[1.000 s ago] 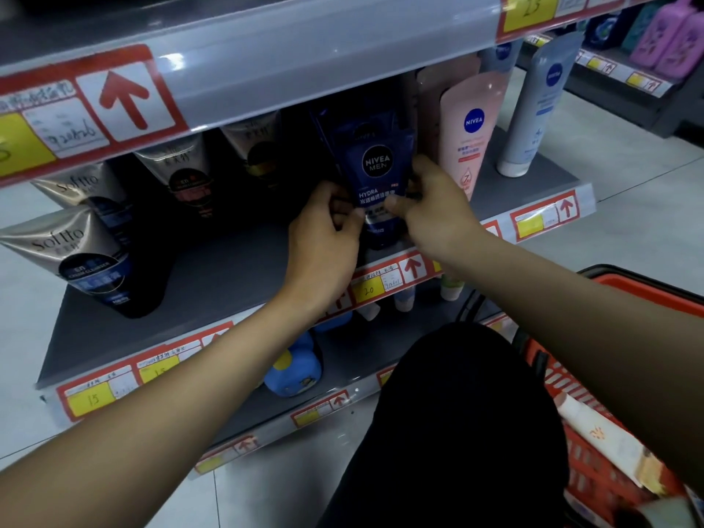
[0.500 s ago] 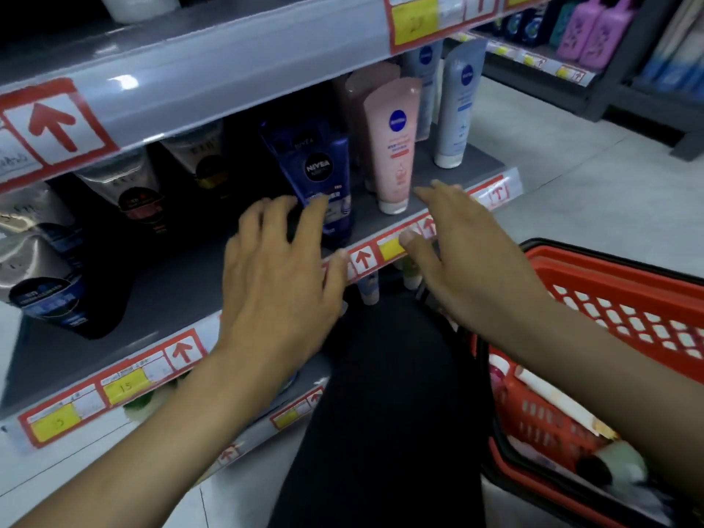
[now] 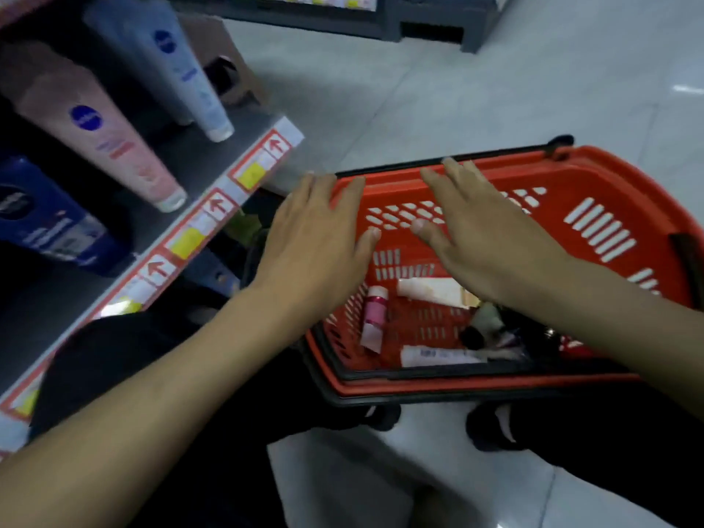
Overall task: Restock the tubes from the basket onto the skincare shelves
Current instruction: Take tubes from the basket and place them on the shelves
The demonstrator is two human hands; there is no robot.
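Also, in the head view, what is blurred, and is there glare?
In the head view, the pink tube and its shelf neighbours at left are smeared by motion blur; the left hand and the right hand, by the red basket, look sharper; the floor at top right carries a small glare patch.

The basket [image 3: 609, 165] is glowing red, black-rimmed; a pink tube [image 3: 99, 135], pale blue tube [image 3: 179, 66] and navy tube [image 3: 45, 219] are showing; the price strip [image 3: 213, 215] is carrying red arrows, yellow tags.

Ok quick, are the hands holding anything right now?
Left hand: open, fingers spread, holding nothing, over the red basket.
Right hand: open, holding nothing, over the basket too.
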